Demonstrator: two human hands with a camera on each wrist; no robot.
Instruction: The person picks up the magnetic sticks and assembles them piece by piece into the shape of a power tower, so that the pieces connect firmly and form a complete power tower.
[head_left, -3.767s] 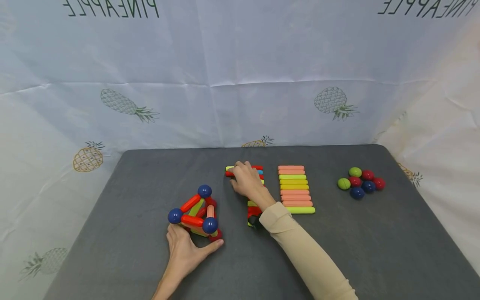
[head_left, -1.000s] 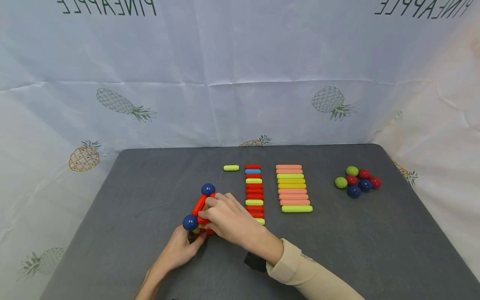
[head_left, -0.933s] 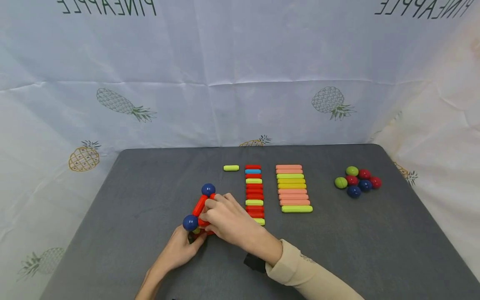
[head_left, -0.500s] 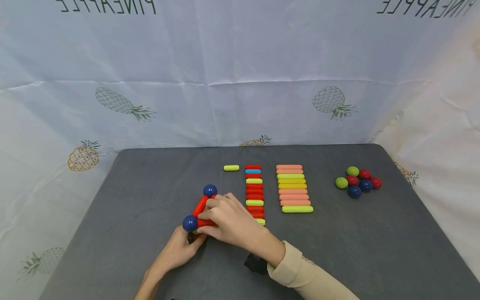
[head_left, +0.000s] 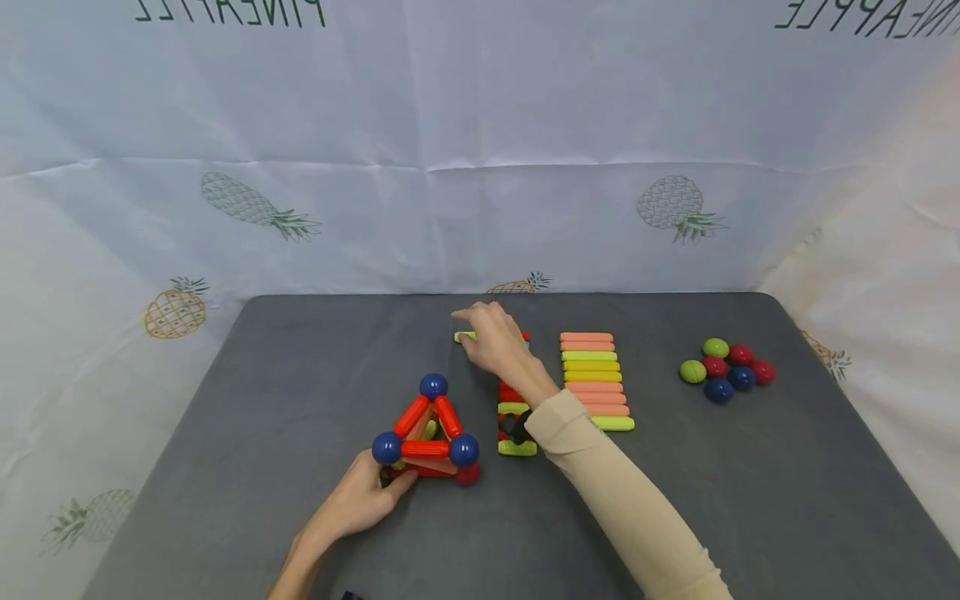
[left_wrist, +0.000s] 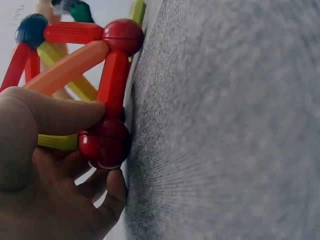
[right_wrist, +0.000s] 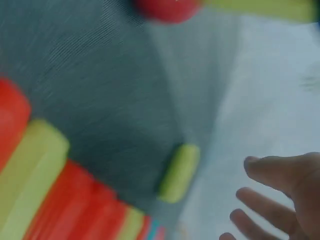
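A stick-and-ball building frame (head_left: 426,449) stands on the table, its top a triangle of red sticks and blue balls. My left hand (head_left: 358,497) grips its lower left corner. Up close in the left wrist view, the thumb lies on a red stick (left_wrist: 113,80) and the fingers curl round a red ball (left_wrist: 105,144). Farther back, my right hand (head_left: 495,346) reaches over a loose short yellow-green stick (head_left: 467,337). The right wrist view shows that hand (right_wrist: 280,195) with fingers apart and nothing between them, the short stick (right_wrist: 180,172) lying a little away.
A column of short sticks (head_left: 517,448), mostly red, lies partly under my right arm. To its right is a column of longer pink and yellow sticks (head_left: 592,387). Several loose balls (head_left: 718,390) cluster at the right. A patterned white cloth (head_left: 480,217) hangs behind the table.
Compared with 3.8 seconds ago, a red stick now closes the right side of the top triangle. My right hand has since left the frame and moved back to the loose stick; my left stays.
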